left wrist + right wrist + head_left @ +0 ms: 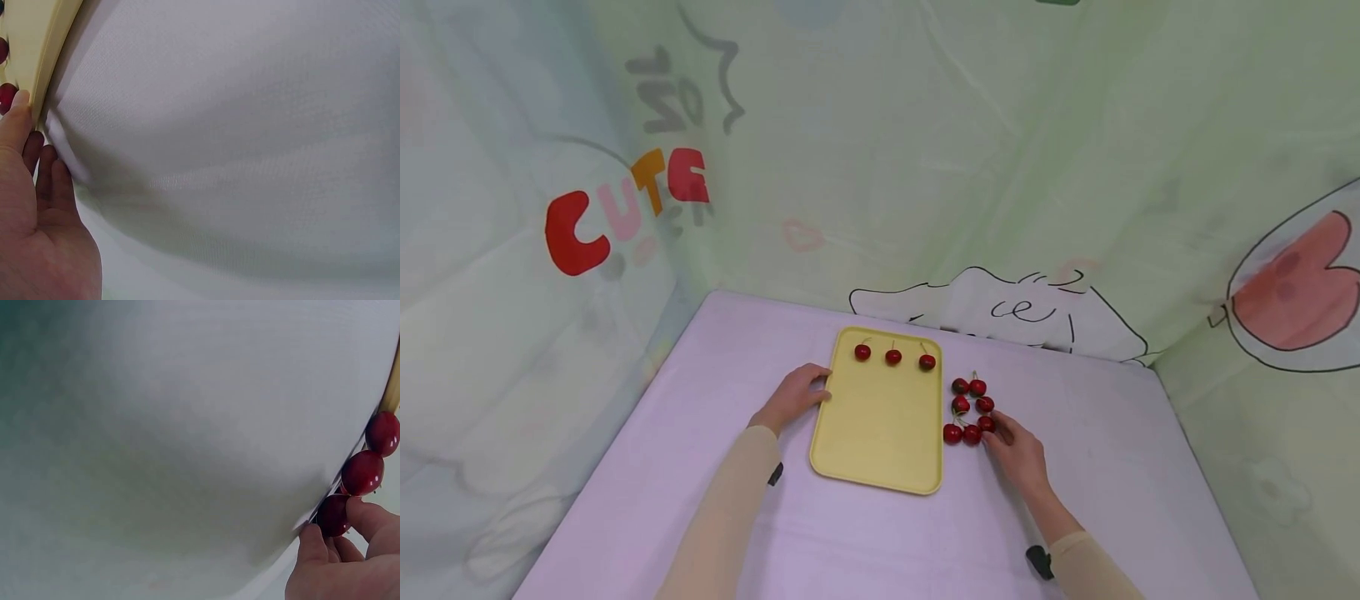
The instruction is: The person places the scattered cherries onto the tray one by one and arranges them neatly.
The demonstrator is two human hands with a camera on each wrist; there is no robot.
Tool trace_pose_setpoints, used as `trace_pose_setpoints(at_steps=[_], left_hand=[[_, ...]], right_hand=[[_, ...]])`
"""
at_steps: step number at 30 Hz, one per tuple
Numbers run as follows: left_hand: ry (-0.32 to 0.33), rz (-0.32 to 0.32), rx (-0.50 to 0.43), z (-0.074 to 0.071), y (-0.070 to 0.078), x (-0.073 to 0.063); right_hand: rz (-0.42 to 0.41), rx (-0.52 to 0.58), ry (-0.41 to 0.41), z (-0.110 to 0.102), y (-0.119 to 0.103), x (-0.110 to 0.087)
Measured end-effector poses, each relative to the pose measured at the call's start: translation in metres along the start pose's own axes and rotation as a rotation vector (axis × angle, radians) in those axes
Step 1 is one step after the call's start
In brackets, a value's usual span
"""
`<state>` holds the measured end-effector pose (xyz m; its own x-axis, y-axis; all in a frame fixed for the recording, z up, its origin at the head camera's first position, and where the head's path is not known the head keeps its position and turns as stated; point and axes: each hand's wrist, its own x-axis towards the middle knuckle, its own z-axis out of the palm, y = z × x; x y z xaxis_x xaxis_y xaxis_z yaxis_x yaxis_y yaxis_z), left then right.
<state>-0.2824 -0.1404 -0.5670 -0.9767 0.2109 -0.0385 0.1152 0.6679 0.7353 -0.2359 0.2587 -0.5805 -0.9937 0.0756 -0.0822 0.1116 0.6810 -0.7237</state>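
A yellow rectangular tray lies on the table, with three dark red cherries in a row along its far end. My left hand holds the tray's left edge; the left wrist view has the thumb over the rim and fingers outside it. To the right of the tray several more cherries with stems sit in a loose cluster. At the cluster's near right side, my right hand pinches one cherry between thumb and fingers. Two other cherries line up beside it in the right wrist view.
A pale lilac cloth covers the table. Printed fabric hangs behind it and at both sides, close to the table's edges. Small black pieces show beside both wrists.
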Motion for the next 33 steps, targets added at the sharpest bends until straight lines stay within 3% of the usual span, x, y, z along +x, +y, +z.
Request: trace_pose_setpoints(at_steps=[25,33], left_hand=[[-0.003,-0.016,0.009,0.0002,-0.0018,0.0011],[0.001,0.007,0.010,-0.0002,-0.0021,0.0008]], right_hand=[[-0.009,-0.025,0.067,-0.0044,-0.0103,-0.0062],[-0.021,-0.013,0.071,-0.0013,-0.0009,-0.0053]])
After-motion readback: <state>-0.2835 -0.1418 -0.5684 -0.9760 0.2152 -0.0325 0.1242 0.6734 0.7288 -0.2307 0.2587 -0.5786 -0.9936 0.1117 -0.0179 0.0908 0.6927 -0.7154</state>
